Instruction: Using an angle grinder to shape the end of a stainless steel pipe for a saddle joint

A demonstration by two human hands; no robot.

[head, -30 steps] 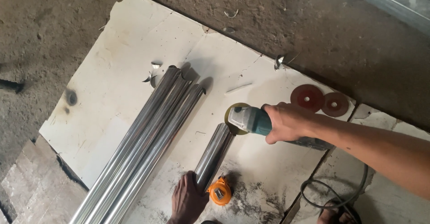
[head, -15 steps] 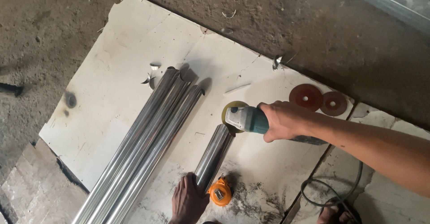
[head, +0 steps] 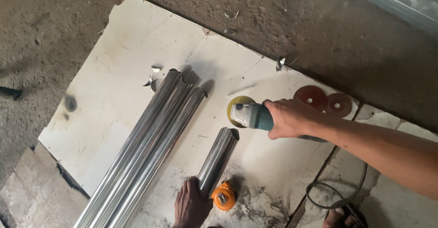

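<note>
You are working on a big white board (head: 114, 100) that lies on the rough concrete floor (head: 68, 23). On this board three long shiny steel pipes (head: 150, 141) lie side by side, touching each other. They have not moved in the last second.

Just right of them lies the short steel pipe (head: 219, 157), and this one you are working on. It also stays in the same place. Your left hand (head: 191, 205) presses on its lower end, with the fingers closed together and flat on the metal, the same as one second ago.

The change is in your right hand (head: 289, 117). It wraps firmly around the body of the green grinder (head: 253, 115), and the grinder now sits a little higher and further from the cut end of the short pipe than before. The yellow disc (head: 235, 106) is close above that end but does not touch it, so I judge the cutting is paused for now.

Two red discs (head: 324, 101) lie near your right wrist. A small orange tape measure (head: 223, 196) rests just beside your left hand, and a black cable (head: 337, 191) curls under your right arm.
</note>
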